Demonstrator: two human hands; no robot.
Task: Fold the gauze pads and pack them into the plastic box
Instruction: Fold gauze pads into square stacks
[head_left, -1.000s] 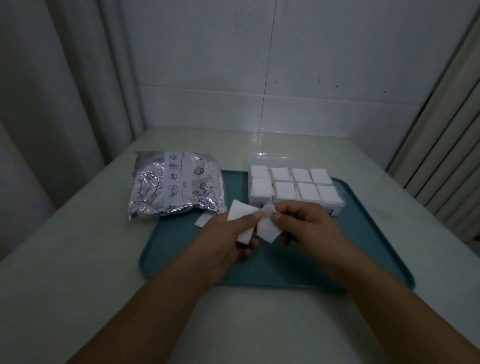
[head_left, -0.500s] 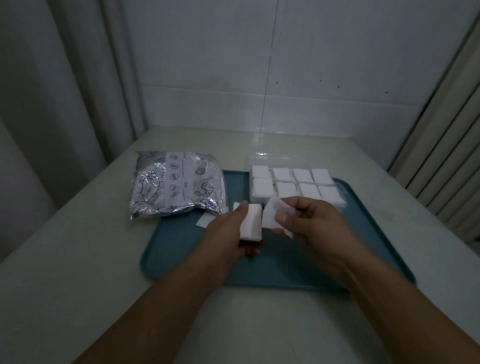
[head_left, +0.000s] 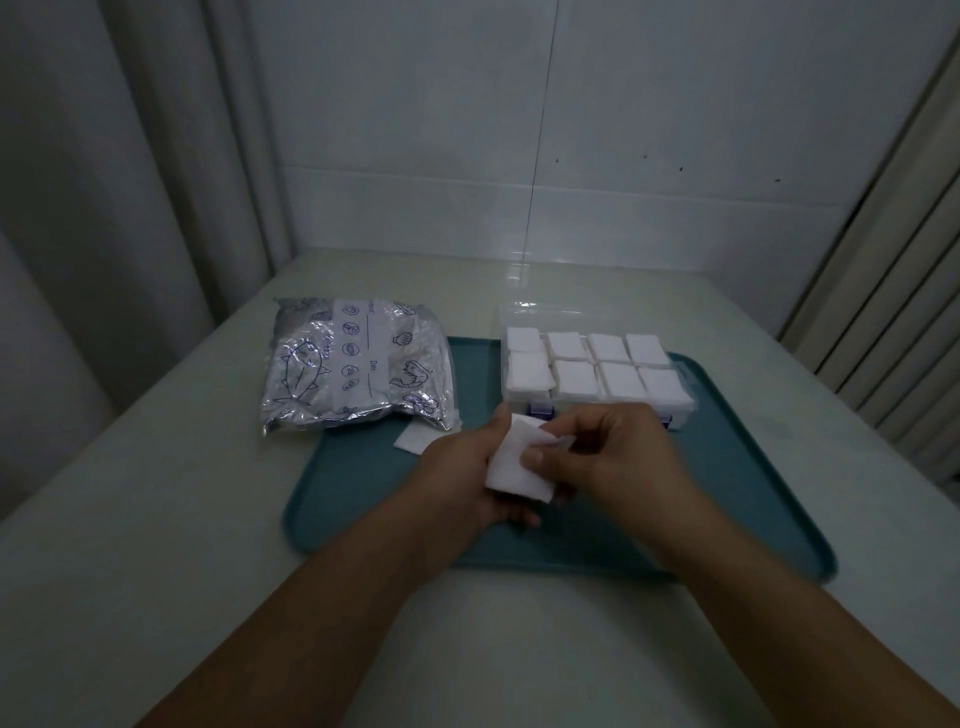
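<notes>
A white gauze pad (head_left: 511, 465) is held between both hands above the teal tray (head_left: 737, 499). My left hand (head_left: 462, 483) cups it from below and the left. My right hand (head_left: 608, 457) pinches its upper right edge, thumb pressed on top. Behind the hands stands the clear plastic box (head_left: 680, 410), open, its compartments filled with several folded white pads. Another loose gauze pad (head_left: 415, 439) lies flat on the tray's left side, partly under the bag.
A shiny foil bag (head_left: 353, 369) with printed drawings lies left of the box, overlapping the tray's far left corner. The pale table (head_left: 156, 519) meets a tiled wall behind, a curtain at left and vertical slats at right.
The pad, earlier spread open between the hands, has been folded over into a smaller rectangle. Both hands have closed together on it and stayed over the tray's middle.
</notes>
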